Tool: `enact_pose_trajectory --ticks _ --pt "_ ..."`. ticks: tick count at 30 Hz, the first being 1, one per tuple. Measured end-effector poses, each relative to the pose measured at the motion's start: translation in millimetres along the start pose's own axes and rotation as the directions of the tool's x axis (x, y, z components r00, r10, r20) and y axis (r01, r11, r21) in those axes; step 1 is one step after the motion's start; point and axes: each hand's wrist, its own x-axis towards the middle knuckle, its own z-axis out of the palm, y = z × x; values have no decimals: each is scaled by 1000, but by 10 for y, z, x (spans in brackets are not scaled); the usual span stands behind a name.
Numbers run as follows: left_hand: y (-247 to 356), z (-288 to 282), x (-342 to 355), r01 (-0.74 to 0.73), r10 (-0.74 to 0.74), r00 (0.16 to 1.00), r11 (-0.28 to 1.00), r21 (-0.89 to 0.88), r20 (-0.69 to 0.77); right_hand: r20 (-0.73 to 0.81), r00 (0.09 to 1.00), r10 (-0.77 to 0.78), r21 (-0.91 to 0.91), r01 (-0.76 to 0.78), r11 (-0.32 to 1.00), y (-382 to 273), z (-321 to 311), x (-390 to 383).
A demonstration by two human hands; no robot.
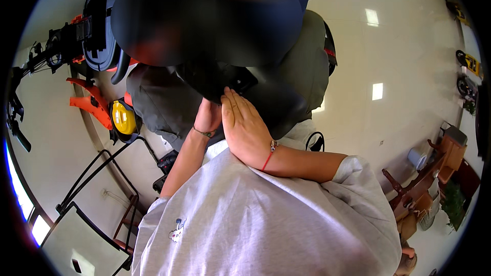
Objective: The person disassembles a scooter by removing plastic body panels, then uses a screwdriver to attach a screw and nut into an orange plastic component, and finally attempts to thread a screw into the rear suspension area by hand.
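A black moulded piece (271, 99) with a small dark fitting (239, 81) lies across the dark grey-clad lap (317, 51). My right hand (240, 120) rests with its fingers stretched out side by side and pointing up, their tips at the lower edge of the black piece. Just left of it, my left hand (207, 117) reaches up to the same edge, partly behind my right hand, its fingertips hidden. Above both hands the view is heavily blurred into dark round patches, so what is there cannot be made out.
Black handlebars (30, 64), an orange panel (94, 99), a yellow plastic item (123, 117) and a black-framed chair (84, 235) are at left. At right, small yellow-and-black vehicles (470, 64), wooden furniture (445, 158), a grey bucket (417, 158) and plants (452, 202) stand along the tiled floor (378, 56).
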Motion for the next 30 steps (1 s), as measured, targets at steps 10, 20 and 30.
enact_pose_trajectory --ticks 10,20,30 --pt "-165 -229 -126 -61 121 981 934 -353 151 30 999 -39 86 36 996 -59 61 -180" --pt "14 7 -141 -67 108 986 954 -293 125 36 999 -35 123 31 992 -74 -85 -126" --pt "93 681 123 -51 49 998 996 70 25 -161 987 28 115 -9 993 116 -440 -6"
